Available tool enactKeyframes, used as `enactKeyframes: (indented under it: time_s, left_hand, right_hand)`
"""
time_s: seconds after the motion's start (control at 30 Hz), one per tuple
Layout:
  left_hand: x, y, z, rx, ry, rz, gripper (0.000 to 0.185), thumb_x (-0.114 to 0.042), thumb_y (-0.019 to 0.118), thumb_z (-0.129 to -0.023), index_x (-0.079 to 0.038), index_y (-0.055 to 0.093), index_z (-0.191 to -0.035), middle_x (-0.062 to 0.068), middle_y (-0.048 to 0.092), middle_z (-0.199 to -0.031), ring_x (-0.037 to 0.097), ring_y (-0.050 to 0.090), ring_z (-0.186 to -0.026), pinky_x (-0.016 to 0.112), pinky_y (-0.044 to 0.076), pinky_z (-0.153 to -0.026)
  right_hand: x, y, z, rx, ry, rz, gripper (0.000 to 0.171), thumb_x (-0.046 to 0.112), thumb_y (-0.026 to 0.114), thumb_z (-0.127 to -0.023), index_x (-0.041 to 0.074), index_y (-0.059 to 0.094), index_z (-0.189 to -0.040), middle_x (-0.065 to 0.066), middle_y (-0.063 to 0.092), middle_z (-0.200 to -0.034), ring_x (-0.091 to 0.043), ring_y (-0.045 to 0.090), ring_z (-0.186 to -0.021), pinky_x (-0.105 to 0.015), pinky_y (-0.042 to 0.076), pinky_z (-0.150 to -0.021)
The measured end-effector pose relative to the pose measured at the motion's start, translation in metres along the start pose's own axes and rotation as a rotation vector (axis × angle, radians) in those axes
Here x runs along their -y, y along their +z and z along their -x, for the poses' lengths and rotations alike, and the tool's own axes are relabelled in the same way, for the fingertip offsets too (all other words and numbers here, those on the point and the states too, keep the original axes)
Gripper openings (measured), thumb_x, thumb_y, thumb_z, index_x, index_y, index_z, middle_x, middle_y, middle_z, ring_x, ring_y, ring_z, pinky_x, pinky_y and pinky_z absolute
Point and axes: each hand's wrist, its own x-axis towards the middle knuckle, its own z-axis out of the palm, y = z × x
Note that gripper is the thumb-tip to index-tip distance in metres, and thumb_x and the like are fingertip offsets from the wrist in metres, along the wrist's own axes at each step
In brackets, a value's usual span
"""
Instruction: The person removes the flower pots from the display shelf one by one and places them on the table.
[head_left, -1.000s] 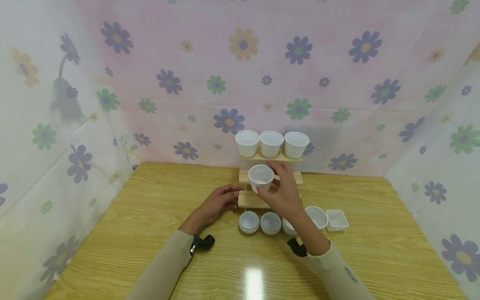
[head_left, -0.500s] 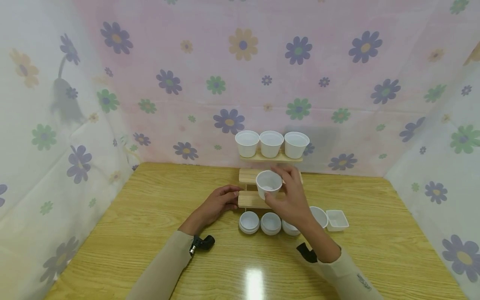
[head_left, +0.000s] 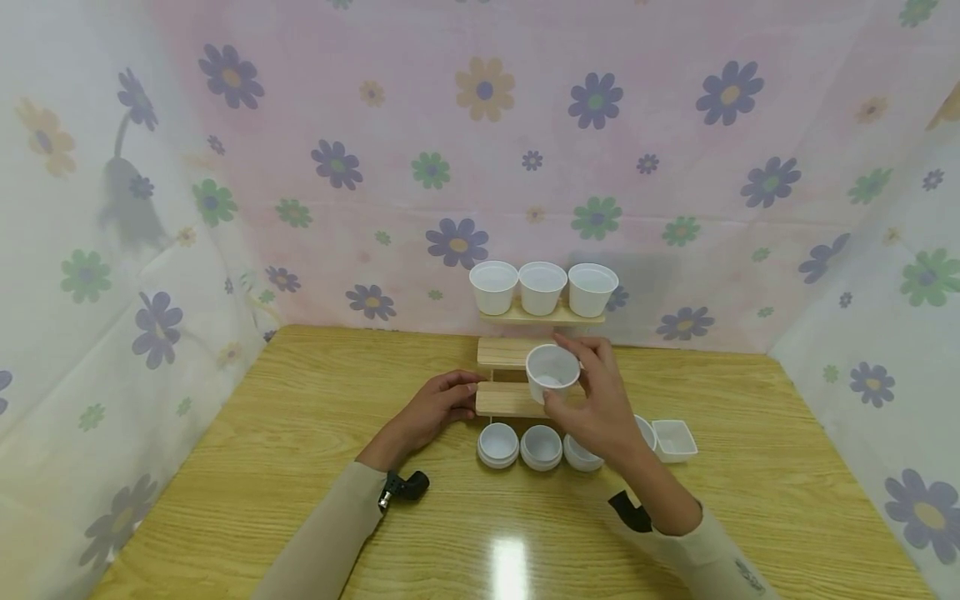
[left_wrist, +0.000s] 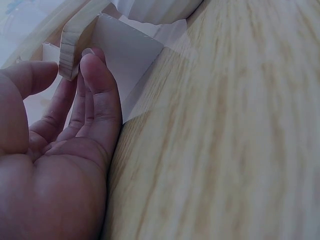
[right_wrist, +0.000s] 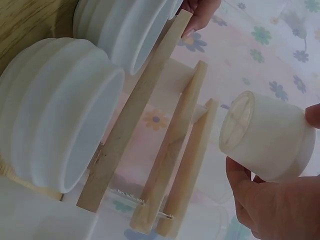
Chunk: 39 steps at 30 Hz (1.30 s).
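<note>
Cup [head_left: 552, 372] is pinched by right hand [head_left: 602, 410]; stand [head_left: 504, 400], by left hand [head_left: 442, 398] — upper cups [head_left: 542, 298] could be toppled by a jolt.

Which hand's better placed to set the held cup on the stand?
Right, probably: the right hand holds the white cup near the wooden stand; the left hand is at the stand's left end.

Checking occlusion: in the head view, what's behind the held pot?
Middle shelf and bottom shelf show left of the pot; their stretches behind it and the right hand are covered.
</note>
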Motion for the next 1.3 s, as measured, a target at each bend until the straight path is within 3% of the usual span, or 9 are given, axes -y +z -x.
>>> enactKeyframes:
  time_s: [0.27,0.47,0.77,1.0,1.3]
  left_hand:
    - [-0.001,0.001,0.001,-0.004,0.001,-0.001,0.041,-0.023,0.054,-0.113,0.004,0.055,-0.145,0.006,0.068,-0.115,0.017,0.065,-0.096,0.028,0.058,-0.083]
    - [-0.002,0.001,0.002,0.003,0.003,0.000,0.042,-0.023,0.054,-0.113,0.004,0.055,-0.145,0.007,0.067,-0.118,0.018,0.066,-0.098,0.028,0.058,-0.084]
    - [-0.002,0.001,0.001,-0.007,-0.009,0.020,0.042,-0.022,0.055,-0.113,0.004,0.055,-0.145,0.006,0.067,-0.120,0.017,0.065,-0.097,0.028,0.058,-0.083]
    - [-0.002,0.002,0.002,-0.011,-0.009,0.020,0.041,-0.021,0.055,-0.113,0.005,0.054,-0.145,0.007,0.067,-0.120,0.017,0.065,-0.097,0.028,0.058,-0.083]
    - [-0.001,0.001,0.001,-0.007,-0.007,0.011,0.041,-0.020,0.053,-0.113,0.004,0.054,-0.146,0.007,0.067,-0.121,0.017,0.064,-0.098,0.028,0.057,-0.084]
  right_hand:
    - [0.006,-0.002,0.001,0.005,-0.001,-0.018,0.069,-0.010,0.077,-0.080,-0.002,0.056,-0.145,-0.017,0.042,-0.133,-0.027,0.051,-0.117,-0.035,0.056,-0.099]
    - [0.008,-0.005,0.002,0.010,-0.014,-0.006,0.067,-0.009,0.079,-0.081,-0.001,0.055,-0.143,-0.016,0.046,-0.136,-0.029,0.054,-0.118,-0.030,0.056,-0.100]
    - [0.006,-0.015,0.006,0.040,0.031,0.020,0.066,-0.006,0.083,-0.083,0.001,0.053,-0.142,-0.014,0.055,-0.139,-0.031,0.057,-0.121,-0.037,0.056,-0.101]
    - [0.002,-0.028,0.015,0.022,0.032,-0.006,0.068,-0.009,0.083,-0.083,-0.004,0.050,-0.141,-0.017,0.054,-0.139,-0.032,0.056,-0.120,-0.020,0.052,-0.100]
    - [-0.002,-0.047,0.026,0.011,0.023,0.052,0.070,-0.011,0.081,-0.085,-0.009,0.045,-0.145,-0.020,0.051,-0.143,-0.029,0.053,-0.122,-0.014,0.051,-0.099]
